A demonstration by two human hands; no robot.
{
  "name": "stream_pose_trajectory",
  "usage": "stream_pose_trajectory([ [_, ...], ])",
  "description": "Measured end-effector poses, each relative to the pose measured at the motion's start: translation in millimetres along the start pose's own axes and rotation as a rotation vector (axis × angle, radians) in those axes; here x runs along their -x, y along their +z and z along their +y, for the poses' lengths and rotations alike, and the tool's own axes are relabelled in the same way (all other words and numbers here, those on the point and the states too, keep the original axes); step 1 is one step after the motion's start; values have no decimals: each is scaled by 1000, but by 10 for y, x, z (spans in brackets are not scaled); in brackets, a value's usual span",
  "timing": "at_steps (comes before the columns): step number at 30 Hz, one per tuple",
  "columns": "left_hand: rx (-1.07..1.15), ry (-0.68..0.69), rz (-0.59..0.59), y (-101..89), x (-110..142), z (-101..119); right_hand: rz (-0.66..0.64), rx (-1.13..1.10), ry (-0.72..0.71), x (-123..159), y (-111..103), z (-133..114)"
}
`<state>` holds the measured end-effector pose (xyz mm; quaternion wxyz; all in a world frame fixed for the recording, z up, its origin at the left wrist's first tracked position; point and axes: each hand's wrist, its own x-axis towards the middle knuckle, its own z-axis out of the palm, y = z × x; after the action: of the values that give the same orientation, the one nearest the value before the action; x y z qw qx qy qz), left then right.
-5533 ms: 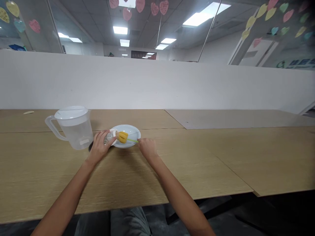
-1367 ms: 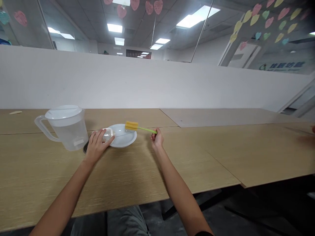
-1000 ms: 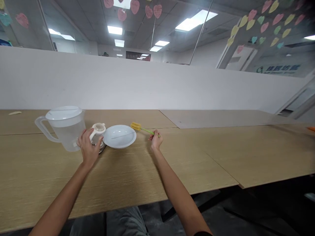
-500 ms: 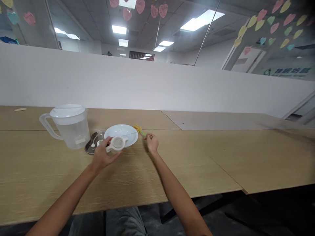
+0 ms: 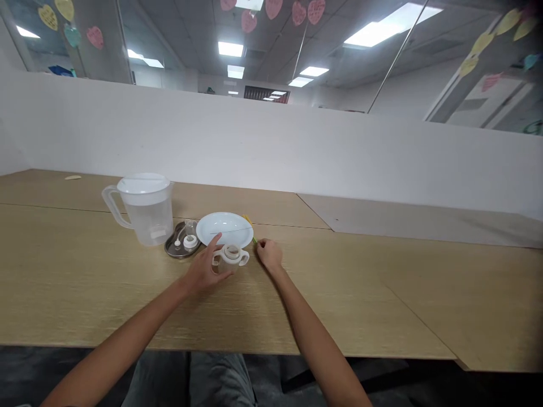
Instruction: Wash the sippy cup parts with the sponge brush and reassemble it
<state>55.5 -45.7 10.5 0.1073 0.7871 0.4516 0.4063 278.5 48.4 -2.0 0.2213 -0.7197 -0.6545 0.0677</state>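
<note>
My left hand (image 5: 206, 272) grips a clear baby bottle (image 5: 231, 259) with a white two-handled collar, which stands in front of a white plate (image 5: 224, 229). My right hand (image 5: 269, 253) rests at the plate's right side, pinching the green stick of a yellow sponge bottle brush (image 5: 247, 220). The brush's thin stick runs back past the plate's rim, and the sponge sits low behind it, mostly hidden. One of my left fingers reaches up near the plate's front edge.
A steel tray (image 5: 180, 247) with a white ring, a small stem and a clear part lies left of the plate. Behind it stands a lidded plastic jug (image 5: 146, 209). A white partition (image 5: 271, 152) closes the table's far side, and a grey board (image 5: 407, 223) lies at the far right.
The bottle has moved from beside the jug to in front of the plate, now upright in my left hand. The brush has moved behind the plate. The whole view has tilted down.
</note>
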Motion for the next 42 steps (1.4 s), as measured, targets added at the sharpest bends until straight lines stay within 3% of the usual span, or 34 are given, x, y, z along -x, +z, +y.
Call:
stream_pose_trajectory([
  [16,9,-70,-70,59,-24,-91,-14,98,-53,4,9,-23],
  [25,-129,118,10,38,-44,-191,-29,114,-67,33,-16,-59],
  [28,-104,168,149,-120,-83,-283,-34,110,-74,46,-32,-62],
  [30,-109,104,318,-271,-123,-386,-40,107,-79,48,-35,-61],
  [32,-217,-19,414,-422,-165,-522,-43,108,-85,46,-32,-58],
  [37,-665,-212,133,-587,-203,-861,-41,113,-87,37,-16,-51],
  [42,-771,-348,-43,-541,-180,-909,-44,103,-95,29,2,-40],
])
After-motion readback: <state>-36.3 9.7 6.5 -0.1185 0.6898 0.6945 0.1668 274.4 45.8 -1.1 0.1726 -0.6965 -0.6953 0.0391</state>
